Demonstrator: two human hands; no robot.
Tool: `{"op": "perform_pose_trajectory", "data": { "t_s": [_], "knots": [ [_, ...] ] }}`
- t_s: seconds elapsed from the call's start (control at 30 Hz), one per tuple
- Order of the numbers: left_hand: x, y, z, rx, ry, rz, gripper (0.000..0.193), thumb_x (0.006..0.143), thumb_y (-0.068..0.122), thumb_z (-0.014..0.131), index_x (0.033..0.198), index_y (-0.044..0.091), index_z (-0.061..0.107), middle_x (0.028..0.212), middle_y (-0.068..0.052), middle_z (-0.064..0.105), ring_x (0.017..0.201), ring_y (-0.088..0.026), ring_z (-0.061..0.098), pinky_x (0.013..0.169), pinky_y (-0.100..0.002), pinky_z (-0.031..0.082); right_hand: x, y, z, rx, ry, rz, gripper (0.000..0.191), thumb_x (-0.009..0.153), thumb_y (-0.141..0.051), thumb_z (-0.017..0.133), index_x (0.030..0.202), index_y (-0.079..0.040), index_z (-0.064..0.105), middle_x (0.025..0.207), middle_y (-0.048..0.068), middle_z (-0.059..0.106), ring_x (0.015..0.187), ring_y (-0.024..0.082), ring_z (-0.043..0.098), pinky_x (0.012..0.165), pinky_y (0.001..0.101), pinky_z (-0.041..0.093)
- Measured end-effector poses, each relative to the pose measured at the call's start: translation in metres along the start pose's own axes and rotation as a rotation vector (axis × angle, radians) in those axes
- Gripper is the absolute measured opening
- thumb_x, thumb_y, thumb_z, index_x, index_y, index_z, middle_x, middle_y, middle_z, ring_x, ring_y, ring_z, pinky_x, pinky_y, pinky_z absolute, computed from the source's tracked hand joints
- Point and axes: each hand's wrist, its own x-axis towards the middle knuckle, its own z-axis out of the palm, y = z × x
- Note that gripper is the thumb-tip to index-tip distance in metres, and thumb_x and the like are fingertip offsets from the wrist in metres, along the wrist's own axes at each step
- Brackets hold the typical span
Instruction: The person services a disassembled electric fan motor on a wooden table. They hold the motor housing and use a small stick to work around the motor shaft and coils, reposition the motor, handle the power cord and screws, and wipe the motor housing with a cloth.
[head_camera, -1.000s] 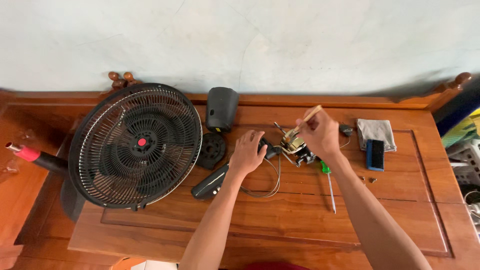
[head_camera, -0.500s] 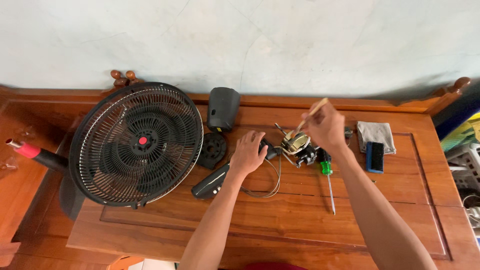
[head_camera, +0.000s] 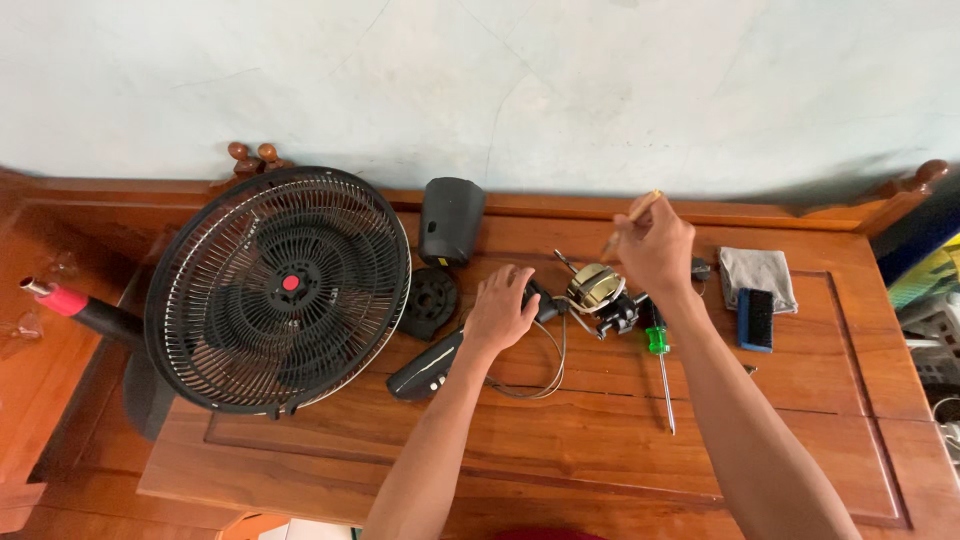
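Two hands | left hand (head_camera: 500, 308) flat beside fan motor (head_camera: 597, 288) | right hand (head_camera: 655, 245) pinching thin stick (head_camera: 630, 218) above it

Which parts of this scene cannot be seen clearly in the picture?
- Head view: the left hand covers the black part under it.
- The right hand hides its grip on the thin stick.
- The motor wiring is too small to trace.
- The frame's right edge cuts off the clutter there.
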Motion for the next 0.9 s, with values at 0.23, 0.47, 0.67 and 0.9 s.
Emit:
{"op": "perform_pose_trajectory", "data": {
  "t_s": [0.23, 0.47, 0.67, 0.9],
  "knots": [
    [-0.001, 0.002, -0.001, -0.012, 0.041, 0.011, 0.048, 0.102, 0.035, 0.056, 0.144, 0.013, 0.049, 0.141, -0.018, 0.051, 0.133, -0.040, 0.048, 0.110, -0.054, 0.041, -0.005, -0.010, 0.016, -0.037, -0.122, -0.162, 0.018, 0.091, -0.008, 0.077, 0.091, -0.001, 0.061, 0.076, 0.015, 0.073, 0.072, 0.022, 0.076, 0.064, 0.0320, 0.058],
    [-0.001, 0.002, 0.000, -0.023, 0.025, 0.003, 0.048, 0.102, 0.035, 0.056, 0.144, 0.013, 0.049, 0.139, -0.017, 0.053, 0.132, -0.039, 0.050, 0.112, -0.053, 0.040, -0.009, -0.013, 0.025, -0.039, -0.213, -0.187, 0.019, 0.086, -0.010, 0.081, 0.088, -0.002, 0.064, 0.076, 0.013, 0.075, 0.073, 0.022, 0.076, 0.065, 0.0325, 0.058],
    [-0.001, 0.001, 0.002, -0.032, 0.067, 0.012, 0.048, 0.101, 0.033, 0.059, 0.143, 0.011, 0.051, 0.141, -0.019, 0.051, 0.133, -0.041, 0.048, 0.111, -0.054, 0.039, 0.012, 0.017, 0.003, -0.146, -0.218, 0.311, 0.018, 0.094, -0.018, 0.075, 0.101, -0.005, 0.065, 0.090, 0.008, 0.077, 0.073, 0.018, 0.077, 0.061, 0.0320, 0.062],
    [-0.002, 0.001, 0.001, -0.058, 0.048, -0.013, 0.049, 0.100, 0.031, 0.062, 0.143, 0.010, 0.052, 0.136, -0.017, 0.053, 0.130, -0.038, 0.050, 0.108, -0.052, 0.043, 0.012, 0.073, -0.016, 0.228, 0.080, 0.530, 0.019, 0.098, -0.008, 0.069, 0.110, 0.006, 0.063, 0.098, 0.018, 0.074, 0.077, 0.022, 0.077, 0.067, 0.0337, 0.063]
  ]
}}
